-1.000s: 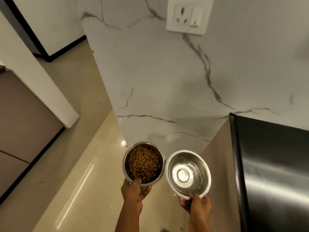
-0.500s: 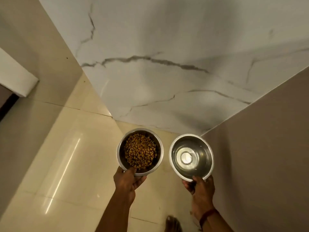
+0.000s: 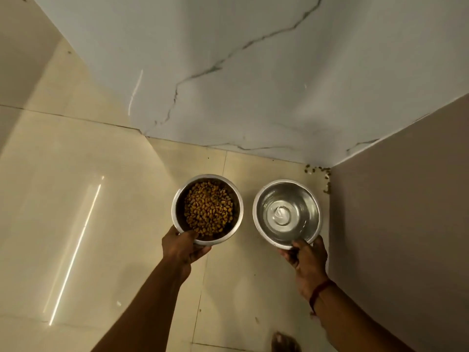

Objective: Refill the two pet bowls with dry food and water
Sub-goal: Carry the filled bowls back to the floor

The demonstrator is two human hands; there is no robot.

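Lower: food bowl (image 3: 179, 199) in left grip (image 3: 181, 248), water bowl (image 3: 305, 199) in right grip (image 3: 305, 260)

There are two steel bowls: one bowl of dry food (image 3: 179, 199) and one bowl of water (image 3: 305, 199). Two hands show, one left hand (image 3: 184, 246) and one right hand (image 3: 305, 260), with one bowl in each. One red thread (image 3: 320, 290) circles the right wrist. One foot (image 3: 284, 342) shows. The loose kibble bits (image 3: 317, 170) in the corner are too small to count.
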